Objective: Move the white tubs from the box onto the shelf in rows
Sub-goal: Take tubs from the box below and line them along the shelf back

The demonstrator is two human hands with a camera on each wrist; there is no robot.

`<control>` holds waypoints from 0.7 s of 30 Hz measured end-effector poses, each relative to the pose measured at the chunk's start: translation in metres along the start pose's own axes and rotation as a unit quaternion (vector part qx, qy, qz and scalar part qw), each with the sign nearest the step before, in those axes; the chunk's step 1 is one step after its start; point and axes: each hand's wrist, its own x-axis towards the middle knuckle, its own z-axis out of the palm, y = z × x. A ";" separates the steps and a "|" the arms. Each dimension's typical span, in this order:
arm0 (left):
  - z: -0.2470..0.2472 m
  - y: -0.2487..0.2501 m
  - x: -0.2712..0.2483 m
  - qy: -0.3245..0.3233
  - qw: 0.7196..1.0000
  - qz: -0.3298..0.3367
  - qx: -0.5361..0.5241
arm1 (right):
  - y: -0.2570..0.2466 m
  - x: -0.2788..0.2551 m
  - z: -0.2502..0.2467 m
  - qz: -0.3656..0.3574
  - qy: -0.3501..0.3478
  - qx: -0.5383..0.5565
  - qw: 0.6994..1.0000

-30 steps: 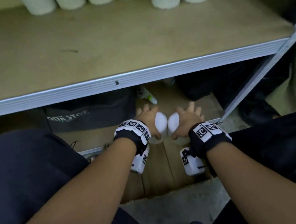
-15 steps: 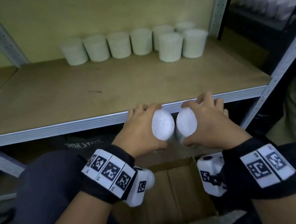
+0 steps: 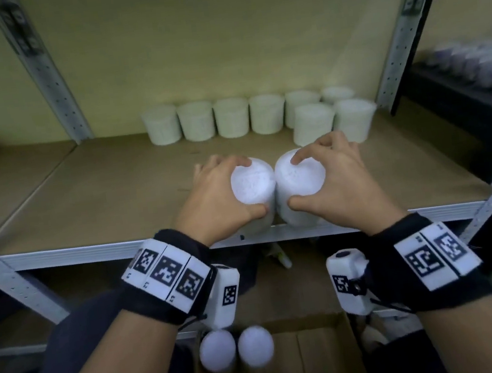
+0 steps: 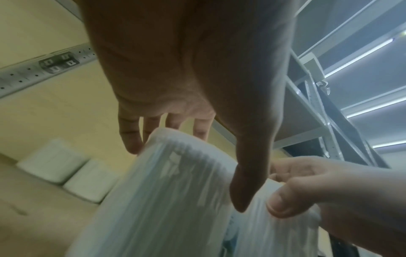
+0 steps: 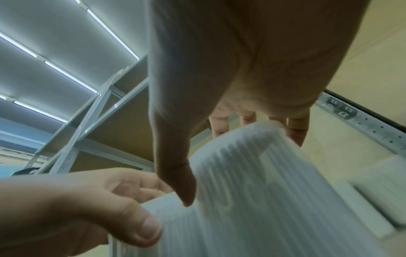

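Note:
My left hand (image 3: 223, 189) grips a white ribbed tub (image 3: 252, 182) from above, thumb on the near side, fingers on the far side. My right hand (image 3: 327, 172) grips a second white tub (image 3: 299, 176) the same way. The two tubs touch side by side above the front part of the wooden shelf (image 3: 99, 199). The left wrist view shows my left hand (image 4: 186, 173) round its tub (image 4: 164, 200); the right wrist view shows my right hand (image 5: 230, 165) round its tub (image 5: 263, 191). Several white tubs (image 3: 232, 117) stand in a row at the shelf's back, with two more (image 3: 333, 121) in front at the right.
A cardboard box (image 3: 308, 362) sits on the floor below me with two white tubs (image 3: 236, 348) at its left. Grey metal uprights (image 3: 46, 78) frame the shelf. A dark rack (image 3: 469, 85) stands to the right.
Both hands rose from the box on the floor with a tub each, and now hold them over the shelf's front part. The view tilted up toward the shelf.

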 end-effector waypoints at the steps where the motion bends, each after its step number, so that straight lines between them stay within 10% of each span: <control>1: 0.002 -0.003 0.004 -0.001 1.000 -0.005 0.001 | 0.002 0.005 0.006 0.002 -0.003 0.000 1.000; 21: 0.011 -0.017 0.002 0.076 0.997 0.019 -0.007 | 0.004 0.016 0.018 -0.009 0.002 -0.077 0.997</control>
